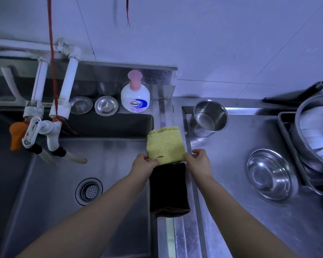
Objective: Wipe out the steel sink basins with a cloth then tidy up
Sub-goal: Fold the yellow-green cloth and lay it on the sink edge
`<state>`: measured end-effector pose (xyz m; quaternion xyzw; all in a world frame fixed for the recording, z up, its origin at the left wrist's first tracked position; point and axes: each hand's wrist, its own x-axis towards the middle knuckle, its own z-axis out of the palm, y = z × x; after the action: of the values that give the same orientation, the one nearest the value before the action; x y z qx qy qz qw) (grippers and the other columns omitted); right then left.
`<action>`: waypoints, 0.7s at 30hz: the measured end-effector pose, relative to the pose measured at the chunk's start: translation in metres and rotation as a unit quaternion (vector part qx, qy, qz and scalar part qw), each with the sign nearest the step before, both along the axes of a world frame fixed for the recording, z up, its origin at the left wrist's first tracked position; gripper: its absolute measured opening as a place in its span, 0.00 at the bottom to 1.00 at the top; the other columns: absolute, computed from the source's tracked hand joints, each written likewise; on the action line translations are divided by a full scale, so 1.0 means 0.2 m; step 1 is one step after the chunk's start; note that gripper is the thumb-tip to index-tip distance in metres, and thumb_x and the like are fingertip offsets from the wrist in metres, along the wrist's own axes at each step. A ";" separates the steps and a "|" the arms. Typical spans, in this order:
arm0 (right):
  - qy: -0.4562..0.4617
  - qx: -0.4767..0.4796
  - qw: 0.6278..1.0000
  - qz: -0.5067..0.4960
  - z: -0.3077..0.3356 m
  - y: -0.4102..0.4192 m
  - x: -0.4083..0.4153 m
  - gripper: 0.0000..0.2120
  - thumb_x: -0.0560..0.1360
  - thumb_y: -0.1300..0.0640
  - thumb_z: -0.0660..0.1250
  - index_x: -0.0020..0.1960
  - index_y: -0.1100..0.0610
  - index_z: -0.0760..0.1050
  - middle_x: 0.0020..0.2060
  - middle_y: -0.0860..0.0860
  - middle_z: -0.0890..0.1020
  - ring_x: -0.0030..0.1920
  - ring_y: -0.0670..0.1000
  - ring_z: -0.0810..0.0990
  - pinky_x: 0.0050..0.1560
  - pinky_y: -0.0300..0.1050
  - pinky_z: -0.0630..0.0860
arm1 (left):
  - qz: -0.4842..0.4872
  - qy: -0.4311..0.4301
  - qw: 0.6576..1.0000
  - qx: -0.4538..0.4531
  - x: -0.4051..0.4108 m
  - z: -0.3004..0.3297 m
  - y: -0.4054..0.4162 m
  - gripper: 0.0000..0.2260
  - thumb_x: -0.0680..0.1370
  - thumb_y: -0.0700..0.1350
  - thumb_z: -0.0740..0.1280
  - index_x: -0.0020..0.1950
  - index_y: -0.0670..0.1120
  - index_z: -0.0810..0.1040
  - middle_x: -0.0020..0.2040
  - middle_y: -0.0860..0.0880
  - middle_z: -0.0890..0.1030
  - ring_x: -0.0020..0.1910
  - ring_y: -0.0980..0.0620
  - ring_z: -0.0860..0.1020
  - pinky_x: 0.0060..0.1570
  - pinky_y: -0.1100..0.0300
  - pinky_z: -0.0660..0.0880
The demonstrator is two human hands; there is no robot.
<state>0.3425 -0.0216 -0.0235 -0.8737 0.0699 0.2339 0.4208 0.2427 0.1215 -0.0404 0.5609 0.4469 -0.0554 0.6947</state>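
Note:
A folded yellow cloth (164, 145) lies across the steel divider between the two basins. My left hand (145, 162) pinches its near left corner and my right hand (199, 161) pinches its near right corner. A dark brown cloth (169, 189) hangs folded over the same divider just below the yellow one. The left steel basin (45, 183) has a round drain strainer (89, 191) in its floor. The right steel basin (231, 211) lies beyond my right arm.
Two white taps (45, 131) hang over the left basin. A soap pump bottle (135, 95) and two drain lids (106, 105) stand on the back ledge. A steel pot (209, 118), a steel bowl (268, 174) and a pan of dishes (317, 127) sit at the right.

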 end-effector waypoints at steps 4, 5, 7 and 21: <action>-0.031 -0.011 0.999 0.015 -0.03 0.05 0.03 0.12 0.71 0.62 0.67 0.53 0.56 0.72 0.36 0.44 0.75 0.37 0.43 0.74 0.35 0.39 0.68 | 0.038 0.001 0.998 0.046 0.03 -0.02 0.03 0.15 0.72 0.36 0.69 0.56 0.42 0.71 0.44 0.50 0.76 0.41 0.55 0.76 0.35 0.64 0.70; -0.036 -0.013 0.999 0.019 -0.04 0.05 0.04 0.12 0.70 0.62 0.67 0.53 0.56 0.72 0.36 0.44 0.75 0.37 0.43 0.74 0.34 0.38 0.68 | 0.040 0.004 0.998 0.050 0.03 -0.02 0.04 0.15 0.71 0.36 0.69 0.56 0.42 0.72 0.44 0.50 0.76 0.41 0.55 0.76 0.35 0.64 0.70; -0.042 -0.016 0.999 0.025 -0.05 0.05 0.03 0.11 0.71 0.62 0.67 0.53 0.57 0.72 0.36 0.45 0.75 0.37 0.43 0.74 0.34 0.37 0.68 | 0.032 0.011 0.998 0.054 0.03 -0.03 0.05 0.15 0.71 0.36 0.69 0.57 0.41 0.72 0.45 0.48 0.77 0.42 0.53 0.76 0.39 0.62 0.72; -0.262 -0.183 0.888 0.331 0.27 0.24 -0.44 0.10 0.75 0.60 0.60 0.55 0.56 0.75 0.50 0.51 0.79 0.49 0.54 0.78 0.42 0.45 0.73 | -0.063 0.020 0.981 0.180 -0.57 0.17 0.27 0.09 0.75 0.39 0.66 0.54 0.42 0.75 0.46 0.45 0.78 0.41 0.50 0.75 0.38 0.63 0.70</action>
<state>0.2537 0.0256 0.0297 -0.9372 -0.2945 0.1049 0.1546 0.1291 0.1746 -0.0067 0.7027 0.4267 -0.0290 0.5686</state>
